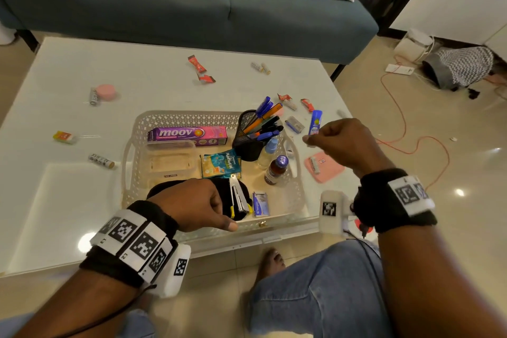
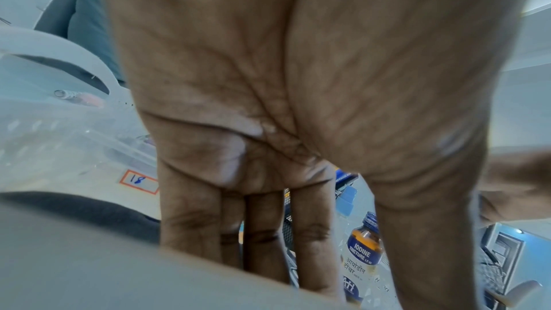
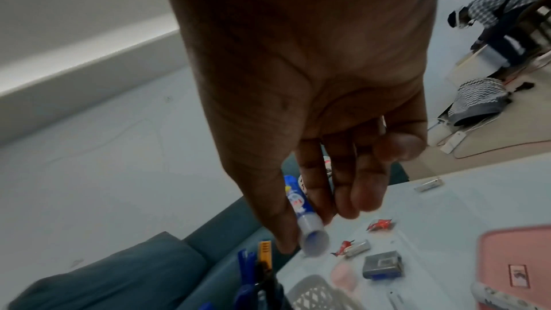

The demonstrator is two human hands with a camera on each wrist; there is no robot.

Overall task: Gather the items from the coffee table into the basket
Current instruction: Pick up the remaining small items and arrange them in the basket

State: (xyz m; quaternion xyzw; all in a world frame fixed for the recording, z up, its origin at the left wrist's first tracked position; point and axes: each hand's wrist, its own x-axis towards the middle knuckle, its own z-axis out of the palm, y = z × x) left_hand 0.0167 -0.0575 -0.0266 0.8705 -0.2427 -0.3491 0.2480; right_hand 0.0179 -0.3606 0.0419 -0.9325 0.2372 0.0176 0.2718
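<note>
A white lattice basket stands on the white coffee table. It holds a moov box, a mesh pen cup, an iodine bottle, a stapler and other small things. My right hand hovers past the basket's right rim and pinches a blue tube; the right wrist view shows the blue tube clear cap first under the fingers. My left hand hangs over the basket's near side, its fingers straight and holding nothing.
Loose on the table lie batteries, a pink disc, an eraser, red candy wrappers, a grey box and a pink pad. A teal sofa stands behind; cables trail on the floor to the right.
</note>
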